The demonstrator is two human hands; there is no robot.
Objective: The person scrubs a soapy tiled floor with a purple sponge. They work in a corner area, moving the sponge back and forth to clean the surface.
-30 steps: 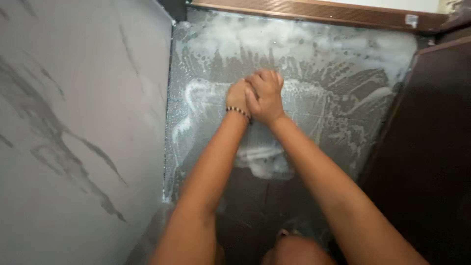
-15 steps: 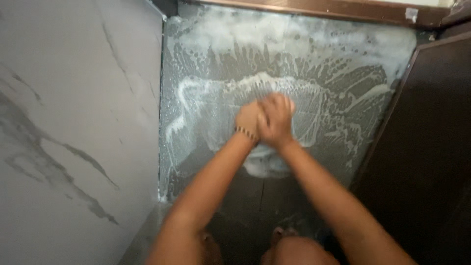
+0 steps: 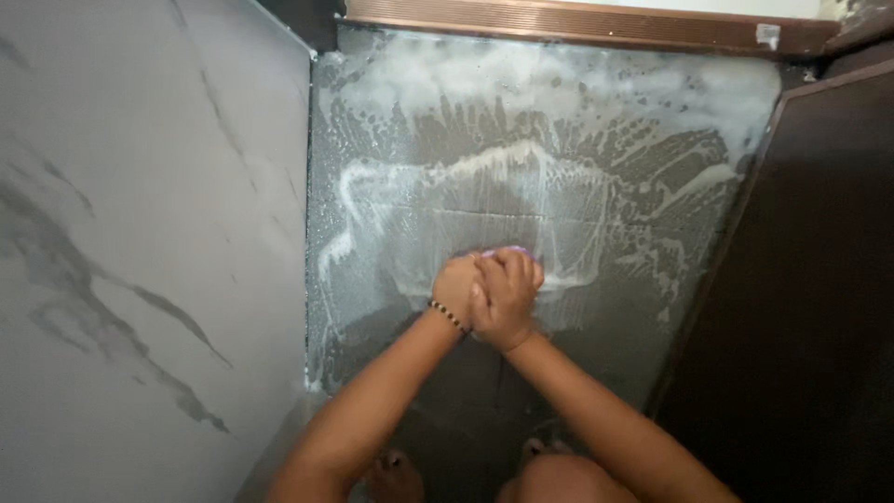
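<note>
Currently both hands (image 3: pixel 492 296) are pressed together, pinching a purple scrubber (image 3: pixel 507 251); bare feet (image 3: pixel 396 466) could be slipped on soapy floor (image 3: pixel 596 158).

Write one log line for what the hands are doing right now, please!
hands: left hand and right hand stacked, pressing purple scrubber | surface: soapy grey floor tiles | left: marble wall | right: dark door

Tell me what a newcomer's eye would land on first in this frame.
First the two hands clasped together at centre, the right hand laid over the left hand, pressing a small purple scrubber against the floor. Around and above them, white soap foam is smeared in streaks and arcs over the dark wet tiles. A grey-veined marble wall fills the left side, and a beaded bracelet circles the left wrist.
</note>
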